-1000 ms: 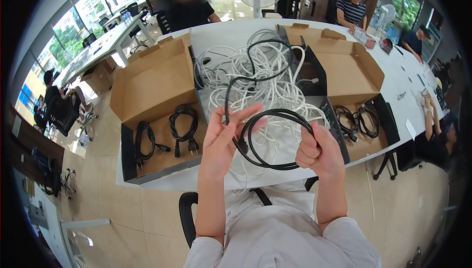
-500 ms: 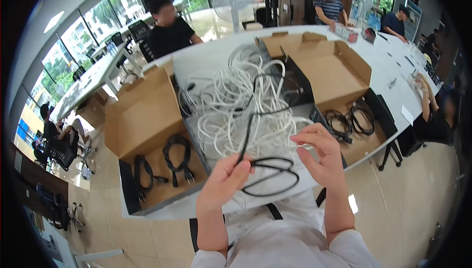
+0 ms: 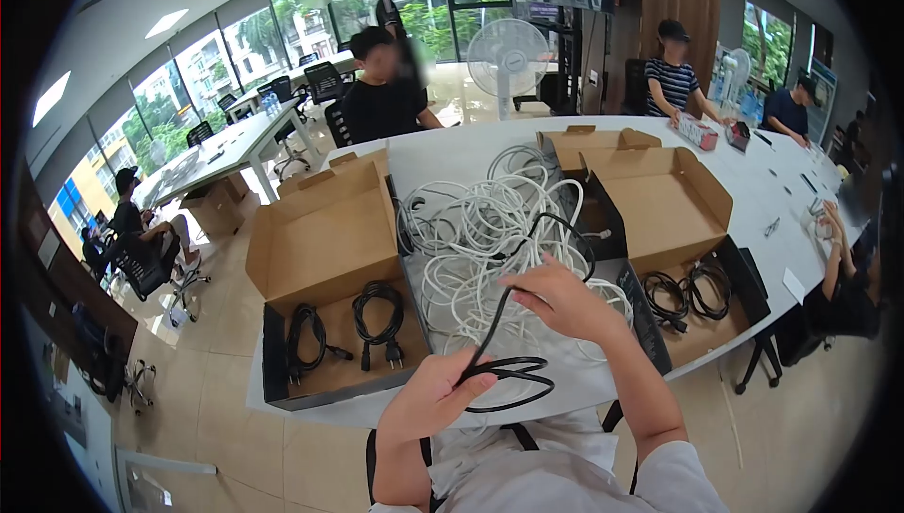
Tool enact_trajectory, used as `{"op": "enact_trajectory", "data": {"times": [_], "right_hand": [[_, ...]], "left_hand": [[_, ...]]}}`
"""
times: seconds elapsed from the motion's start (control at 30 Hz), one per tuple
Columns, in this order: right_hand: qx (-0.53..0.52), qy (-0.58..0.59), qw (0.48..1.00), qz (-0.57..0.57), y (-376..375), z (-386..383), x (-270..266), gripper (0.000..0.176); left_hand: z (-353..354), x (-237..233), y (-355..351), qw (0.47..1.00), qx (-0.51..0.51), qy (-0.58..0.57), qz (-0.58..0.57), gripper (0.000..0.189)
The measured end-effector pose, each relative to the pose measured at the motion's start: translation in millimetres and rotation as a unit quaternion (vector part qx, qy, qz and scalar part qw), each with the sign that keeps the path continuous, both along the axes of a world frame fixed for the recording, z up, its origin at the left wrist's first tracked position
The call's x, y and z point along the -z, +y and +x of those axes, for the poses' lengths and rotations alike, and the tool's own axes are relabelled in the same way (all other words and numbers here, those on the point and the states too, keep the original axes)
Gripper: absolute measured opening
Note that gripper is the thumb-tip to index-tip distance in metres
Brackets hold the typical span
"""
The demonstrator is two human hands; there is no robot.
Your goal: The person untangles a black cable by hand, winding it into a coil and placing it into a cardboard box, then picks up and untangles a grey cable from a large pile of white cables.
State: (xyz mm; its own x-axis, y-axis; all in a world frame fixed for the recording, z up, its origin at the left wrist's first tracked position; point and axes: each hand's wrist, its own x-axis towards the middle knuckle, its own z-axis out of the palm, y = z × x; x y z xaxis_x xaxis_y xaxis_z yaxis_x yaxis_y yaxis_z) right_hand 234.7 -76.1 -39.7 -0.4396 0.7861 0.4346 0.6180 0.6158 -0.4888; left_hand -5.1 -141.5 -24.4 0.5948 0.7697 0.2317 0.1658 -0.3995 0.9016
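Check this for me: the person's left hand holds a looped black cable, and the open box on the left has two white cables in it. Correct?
Not quite: the two cables in the open box on the left are black, as the head view shows. The left hand does hold a looped black cable.

White standing fan [image 3: 508, 52] at top middle; windows [image 3: 247, 42] line the upper left. I see a black-shirted person [image 3: 377, 104] seated left of the fan, a second person [image 3: 389, 14] standing behind. Striped-shirt person [image 3: 667, 88] upper right, hand at a red-and-white box [image 3: 698, 134]. Upper left: another table [image 3: 243, 138], bottles [image 3: 269, 102] on top. Black office chair [image 3: 143, 264], far left, occupied.
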Motion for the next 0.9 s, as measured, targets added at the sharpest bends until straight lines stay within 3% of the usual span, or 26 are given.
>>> {"op": "enact_trajectory", "data": {"times": [0.1, 0.23, 0.33, 0.43, 0.47, 0.53, 0.57, 0.67, 0.7, 0.8, 0.9], "right_hand": [[0.009, 0.068, 0.995, 0.072, 7.0, -7.4, 0.0, 0.015], [0.023, 0.188, 0.977, 0.096, -10.9, -15.7, -28.9, 0.012], [0.003, 0.240, 0.969, 0.061, -25.6, -26.4, -31.5, 0.011], [-0.082, 0.315, 0.945, 0.033, -20.6, -36.9, -3.3, 0.013], [-0.106, 0.385, 0.916, -0.047, -24.7, -43.5, 0.3, 0.015], [-0.152, 0.509, 0.822, -0.205, -31.7, -57.1, 5.1, 0.020], [-0.201, 0.498, 0.811, -0.233, -31.3, -55.4, 8.5, 0.031], [-0.200, 0.538, 0.786, -0.230, -36.5, -61.9, 10.7, 0.032], [-0.177, 0.529, 0.807, -0.197, -39.2, -67.1, 4.6, 0.033], [-0.176, 0.529, 0.795, -0.239, -39.8, -57.5, 12.6, 0.034], [-0.169, 0.588, 0.731, -0.302, -45.3, -42.7, 12.1, 0.032]], "left_hand": [[-15.4, 4.6, -5.0, 0.995, -0.091, -0.033, 0.003, 0.018], [-18.2, 11.4, -9.9, 0.945, -0.269, -0.181, -0.048, 0.021], [-14.2, 17.4, -7.0, 0.912, -0.263, -0.314, -0.034, 0.022], [-12.5, 15.5, -8.6, 0.885, -0.203, -0.415, -0.059, 0.021], [-11.6, 14.9, -8.8, 0.871, -0.182, -0.451, -0.069, 0.020], [-8.4, 16.2, -8.1, 0.868, -0.208, -0.447, -0.060, 0.019], [-5.8, 17.4, -8.2, 0.867, -0.222, -0.443, -0.057, 0.019], [6.1, 16.7, -6.6, 0.837, -0.257, -0.476, -0.080, 0.019], [8.2, 20.4, -6.4, 0.832, -0.245, -0.487, -0.098, 0.019], [18.2, 25.3, -12.2, 0.820, -0.168, -0.528, -0.143, 0.021], [19.8, 31.7, -14.6, 0.859, -0.056, -0.472, -0.189, 0.032]]}}
